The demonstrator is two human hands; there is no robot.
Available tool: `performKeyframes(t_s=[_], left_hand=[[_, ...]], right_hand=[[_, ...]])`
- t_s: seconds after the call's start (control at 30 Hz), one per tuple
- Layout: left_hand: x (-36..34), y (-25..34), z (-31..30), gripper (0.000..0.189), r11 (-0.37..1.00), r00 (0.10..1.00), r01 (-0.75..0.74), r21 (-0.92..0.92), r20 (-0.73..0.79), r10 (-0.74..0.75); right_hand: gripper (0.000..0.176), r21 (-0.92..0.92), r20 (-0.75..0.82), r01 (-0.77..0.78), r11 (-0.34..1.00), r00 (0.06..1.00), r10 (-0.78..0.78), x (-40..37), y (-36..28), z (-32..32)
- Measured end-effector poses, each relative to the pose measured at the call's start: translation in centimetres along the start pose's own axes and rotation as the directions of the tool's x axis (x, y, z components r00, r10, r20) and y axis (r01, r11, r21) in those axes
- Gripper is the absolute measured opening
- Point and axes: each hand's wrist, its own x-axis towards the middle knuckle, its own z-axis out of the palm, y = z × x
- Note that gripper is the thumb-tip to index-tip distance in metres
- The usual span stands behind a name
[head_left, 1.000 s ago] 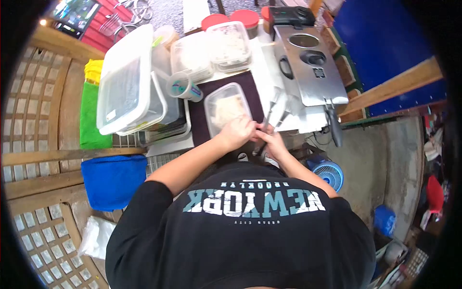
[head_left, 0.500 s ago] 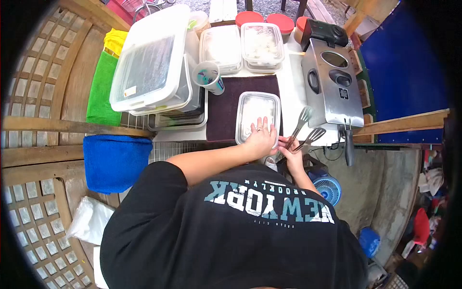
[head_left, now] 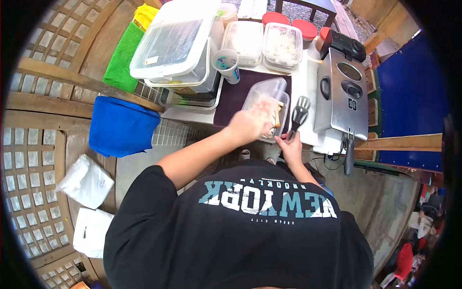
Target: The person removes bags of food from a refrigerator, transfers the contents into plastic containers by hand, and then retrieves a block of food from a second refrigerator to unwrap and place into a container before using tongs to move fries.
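My left hand (head_left: 248,126) is blurred by motion over a clear plastic food container (head_left: 287,113). The container's clear lid (head_left: 273,87) is tilted up at the far side, and this hand appears to grip it. Partly visible inside is pale and orange-brown food (head_left: 277,115); my fingers hide the rest. At the container's near right corner, my right hand (head_left: 290,146) is closed around dark slotted tongs (head_left: 300,113), whose two heads point away from me and lie close together. The container rests on a dark cloth (head_left: 236,103).
Large stacked clear bins (head_left: 175,53) stand at the left, beside a patterned cup (head_left: 226,65). Behind are lidded food boxes (head_left: 243,41) and red-lidded jars (head_left: 304,29). A steel deep fryer (head_left: 344,86) with a black handle occupies the right. Blue towel (head_left: 122,126) hangs at left.
The container's lid has come up from flat to tilted, uncovering food. My left hand has moved from lying on it and is now blurred. The tongs' heads have closed together in my right hand.
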Motion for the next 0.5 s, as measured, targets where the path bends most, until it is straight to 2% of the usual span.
performKeyframes(t_s=[0.03, 0.07, 0.1, 0.17, 0.2, 0.3, 0.33, 0.37, 0.43, 0.5], left_hand=[[0.0, -0.3, -1.0, 0.042, 0.997, 0.996, 0.032, 0.076, -0.085, -0.026], [-0.2, -0.7, -2.0, 0.036, 0.985, 0.993, 0.074, 0.154, -0.099, -0.059], [-0.6, -1.2, -2.8, 0.03, 0.967, 0.989, 0.117, 0.228, -0.116, -0.092], [-1.4, -1.8, -3.3, 0.017, 0.925, 0.929, 0.329, 0.192, -0.243, -0.28], [-2.0, -2.2, -3.4, 0.017, 0.882, 0.898, 0.417, 0.22, -0.252, -0.362], [-3.6, -1.8, -3.8, 0.022, 0.758, 0.78, 0.625, 0.185, -0.177, -0.6], [-4.2, -1.7, -3.4, 0.028, 0.743, 0.755, 0.653, 0.15, -0.206, -0.622], [-4.8, -1.9, -3.0, 0.029, 0.725, 0.721, 0.683, 0.083, -0.236, -0.652], [-6.0, -2.3, -1.7, 0.031, 0.682, 0.64, 0.729, -0.064, -0.289, -0.711], [-7.1, -2.7, 0.1, 0.035, 0.578, 0.549, 0.78, -0.239, -0.182, -0.816]], right_hand=[[0.049, -0.128, -0.002, 0.005, 0.992, 1.0, -0.005, 0.2, -0.6, 0.0], [0.047, -0.219, -0.007, 0.048, 0.975, 0.999, -0.051, 0.9, 0.2, 0.2], [0.044, -0.196, -0.004, -0.008, 0.981, 1.0, 0.007, 1.4, 1.1, 0.5], [0.039, -0.158, 0.013, -0.109, 0.981, 0.994, 0.112, 2.2, 1.6, 0.7], [0.035, -0.106, 0.005, -0.127, 0.986, 0.992, 0.128, 1.9, 0.7, 0.6], [0.038, -0.05, -0.048, -0.05, 0.997, 0.998, 0.048, 1.9, 0.1, -0.1], [0.04, -0.142, -0.071, -0.016, 0.99, 0.997, 0.006, 1.7, -0.3, -0.7], [0.038, -0.152, -0.065, -0.071, 0.986, 0.996, 0.062, 1.4, -1.6, -1.4], [0.037, -0.292, -0.139, 0.074, 0.953, 0.983, -0.119, 1.8, 0.3, -2.1], [0.035, -0.292, -0.144, 0.05, 0.955, 0.985, -0.095, 1.8, -0.3, -3.2]])
